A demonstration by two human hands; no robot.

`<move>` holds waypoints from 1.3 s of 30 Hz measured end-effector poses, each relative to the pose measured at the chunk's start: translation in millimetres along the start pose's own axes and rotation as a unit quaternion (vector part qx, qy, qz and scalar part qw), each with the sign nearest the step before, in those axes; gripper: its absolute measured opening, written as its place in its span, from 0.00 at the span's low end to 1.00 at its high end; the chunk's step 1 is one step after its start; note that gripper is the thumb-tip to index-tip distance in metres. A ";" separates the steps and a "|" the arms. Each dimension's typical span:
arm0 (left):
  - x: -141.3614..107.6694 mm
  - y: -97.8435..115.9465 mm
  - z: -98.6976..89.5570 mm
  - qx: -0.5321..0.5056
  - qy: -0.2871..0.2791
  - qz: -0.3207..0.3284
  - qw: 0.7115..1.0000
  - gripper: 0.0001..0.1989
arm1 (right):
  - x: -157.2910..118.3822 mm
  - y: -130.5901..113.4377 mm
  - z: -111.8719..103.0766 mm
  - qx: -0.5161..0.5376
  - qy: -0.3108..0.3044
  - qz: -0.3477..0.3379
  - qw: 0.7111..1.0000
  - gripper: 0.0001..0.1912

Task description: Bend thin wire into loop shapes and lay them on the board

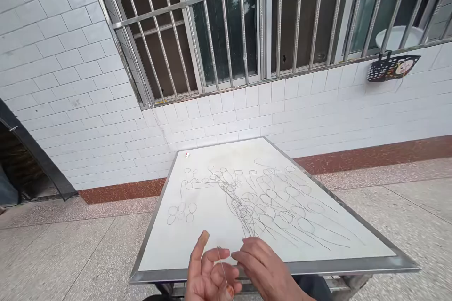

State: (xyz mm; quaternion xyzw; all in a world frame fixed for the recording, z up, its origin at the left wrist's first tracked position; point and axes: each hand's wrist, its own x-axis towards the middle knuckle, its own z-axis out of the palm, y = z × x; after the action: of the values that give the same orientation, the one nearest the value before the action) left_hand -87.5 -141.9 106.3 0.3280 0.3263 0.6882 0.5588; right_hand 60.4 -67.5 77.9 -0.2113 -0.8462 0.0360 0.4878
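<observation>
My left hand (pixel 212 275) is palm up above the near edge of the table, its thumb pressing a thin wire (pixel 222 265) against the fingers. The index finger points upward, apart from the wire. Close beside it, my right hand (pixel 264 268) has its fingers drawn together, their tips near the left fingertips; whatever they pinch is too small to make out. On the white tabletop (pixel 208 244) lie many thin wires with looped ends (pixel 282 218), bunched in the middle and fanned out to the right. Several figure-eight wire pieces (pixel 181 211) lie at the left.
A metal rim (pixel 353 265) edges the table. At its far left corner sits a small white and red item (pixel 187 154). Behind stands a white tiled wall (pixel 226 117) with a barred window (pixel 229 23). A dotted bag (pixel 391 67) hangs at the right.
</observation>
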 end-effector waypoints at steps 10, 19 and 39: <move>-14.6 19.1 17.4 0.064 0.025 -0.048 0.996 0.34 | -9.2 -4.5 -0.3 0.009 -0.032 0.036 0.999 0.12; -16.3 20.8 12.7 0.056 0.024 -0.049 0.997 0.32 | -11.0 -6.4 1.8 -0.007 -0.048 0.037 0.998 0.15; -14.9 8.1 6.8 0.064 -0.011 0.057 0.996 0.33 | -10.2 -20.0 13.8 0.086 -0.085 0.090 0.989 0.13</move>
State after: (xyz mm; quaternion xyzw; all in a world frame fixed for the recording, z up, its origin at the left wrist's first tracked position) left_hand -84.1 -157.3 115.5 0.3883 0.3443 0.6930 0.5004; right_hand 46.8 -87.7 67.8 -0.2403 -0.8561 0.1700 0.4249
